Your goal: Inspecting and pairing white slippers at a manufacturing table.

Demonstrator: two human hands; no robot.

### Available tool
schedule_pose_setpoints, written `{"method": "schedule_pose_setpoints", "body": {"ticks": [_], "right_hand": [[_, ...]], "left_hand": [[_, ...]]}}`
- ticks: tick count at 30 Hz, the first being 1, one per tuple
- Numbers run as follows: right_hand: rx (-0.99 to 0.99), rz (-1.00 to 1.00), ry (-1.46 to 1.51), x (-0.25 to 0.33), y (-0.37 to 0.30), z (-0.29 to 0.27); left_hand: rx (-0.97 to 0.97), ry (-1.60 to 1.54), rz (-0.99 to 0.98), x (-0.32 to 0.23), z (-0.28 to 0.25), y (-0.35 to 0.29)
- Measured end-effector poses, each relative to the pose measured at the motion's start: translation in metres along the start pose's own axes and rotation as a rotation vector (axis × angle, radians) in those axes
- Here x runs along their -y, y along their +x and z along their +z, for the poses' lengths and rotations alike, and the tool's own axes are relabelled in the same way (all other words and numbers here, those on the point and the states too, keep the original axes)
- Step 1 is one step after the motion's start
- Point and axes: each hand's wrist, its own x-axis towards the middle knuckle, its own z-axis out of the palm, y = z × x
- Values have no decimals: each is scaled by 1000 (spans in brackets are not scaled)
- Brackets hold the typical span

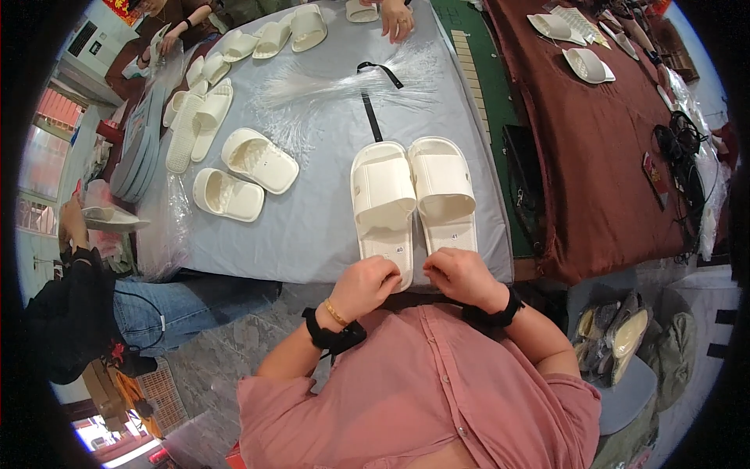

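Note:
Two cream slide sandals lie side by side at the table's near edge, toes pointing away from me. My left hand has its fingers curled on the heel of the left slide. At the heel of the right slide, my right hand is closed in a pinch, its fingertips partly hidden. Small printed stickers show on both insoles. To the left rest two more cream slides, angled and apart from my hands. Just beyond the toes lies a black strap.
A bundle of clear plastic strands spreads across the grey tablecloth. More slides line the far left edge. Other people's hands work at the far side and left. A brown-covered table stands to the right, with black cables.

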Motion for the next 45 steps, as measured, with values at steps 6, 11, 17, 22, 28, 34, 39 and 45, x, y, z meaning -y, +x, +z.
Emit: {"method": "schedule_pose_setpoints", "body": {"ticks": [6,11,17,22,28,34,39,45], "right_hand": [[-115,48,-68,-22,24,-12],[-198,83,-73,-26,34,-20],[-236,170,-41,-23,32,-18],[-259,196,92,-26,27,-17],[-345,225,142,-35,22,-25],[-560,276,100,-48,23,-37],[-658,435,150,-63,28,-49],[-592,635,553,-81,41,-57]], "left_hand": [[-146,117,56,5,2,27],[-229,180,59,5,2,45],[-306,251,64,4,5,51],[-553,120,107,8,-2,50],[-648,-24,-109,39,-36,77],[-602,73,-139,79,-55,119],[-436,169,-297,99,-63,149],[-346,198,-364,102,-65,155]]}}
